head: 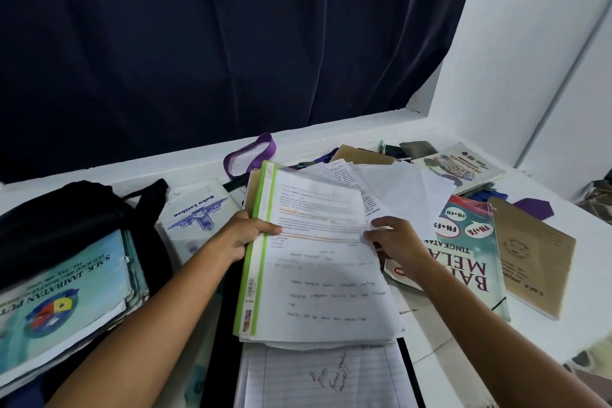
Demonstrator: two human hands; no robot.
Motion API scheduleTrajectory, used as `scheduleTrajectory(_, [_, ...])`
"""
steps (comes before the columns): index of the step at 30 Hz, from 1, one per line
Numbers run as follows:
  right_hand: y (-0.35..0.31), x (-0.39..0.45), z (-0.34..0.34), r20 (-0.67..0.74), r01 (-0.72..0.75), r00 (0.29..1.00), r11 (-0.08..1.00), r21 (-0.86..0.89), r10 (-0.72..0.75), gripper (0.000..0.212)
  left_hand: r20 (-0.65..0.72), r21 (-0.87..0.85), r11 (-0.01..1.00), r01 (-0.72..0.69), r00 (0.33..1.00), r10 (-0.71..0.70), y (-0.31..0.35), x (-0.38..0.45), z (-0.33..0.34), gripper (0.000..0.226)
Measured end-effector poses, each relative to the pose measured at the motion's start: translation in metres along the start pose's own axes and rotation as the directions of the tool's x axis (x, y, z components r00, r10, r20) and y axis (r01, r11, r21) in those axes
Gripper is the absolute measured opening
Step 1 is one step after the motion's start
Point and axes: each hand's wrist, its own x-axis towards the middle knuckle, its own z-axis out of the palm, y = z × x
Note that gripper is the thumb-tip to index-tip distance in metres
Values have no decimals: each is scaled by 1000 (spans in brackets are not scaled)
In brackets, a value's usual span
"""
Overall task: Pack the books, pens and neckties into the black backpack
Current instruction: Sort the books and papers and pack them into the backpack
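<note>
The left hand (246, 235) held the green edge of a folder (318, 261) full of loose papers, with the thumb on top and the fingers curled under. The right hand (394, 242) pinched the right side of the same pile. Both hands were grasping the folder just above the white table (546, 324).

The black backpack (66, 208) lay open at the left side of the table. Some books (63, 305) were already sticking out of its mouth. A white book (198, 215) lay between the backpack and the folder. More books waited on the right: a big colourful one (470, 261), a brown one (533, 255) beside it, and one further back (460, 165). A few pens (394, 152) lay near the back of the table. A purple strap (248, 155) sat behind the folder. A purple piece of cloth (538, 208) peeked out by the brown book; it might be a necktie, but I could not tell.

The papers in the folder were fanned out and not lined up. If the folder tipped, sheets could slide out and scatter. The backpack already looked full at its mouth, so pushing the folder in could bend the pages or catch on the books inside.
</note>
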Motion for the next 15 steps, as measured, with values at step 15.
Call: scheduleTrajectory(15, [-114,-54,-30,329,430,705,748,506,-628,32,6,-228,766,-601,786,618,42,-66,-4,60])
